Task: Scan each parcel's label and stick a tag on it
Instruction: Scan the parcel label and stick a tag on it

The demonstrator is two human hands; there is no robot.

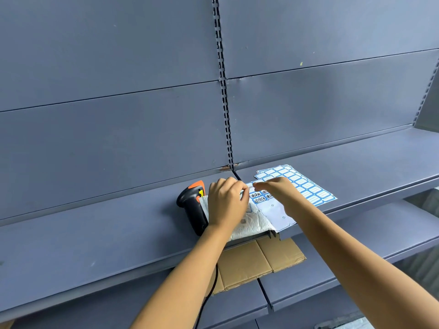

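Head view. A white parcel (251, 225) is shown lying on the grey shelf (95, 233), just beside a black-and-orange scanner (192, 205). The parcel is overlapped by a part-used tag sheet (273, 211), and full tag sheets (308, 187) are laid behind it. The left hand (226, 203) is rested on the parcel, fingers curled at the sheet's edge (whether it is gripped cannot be told). A small pale tag (250, 186) is pinched by the right hand (279, 192). Cardboard (256, 260) is seen on the shelf below.
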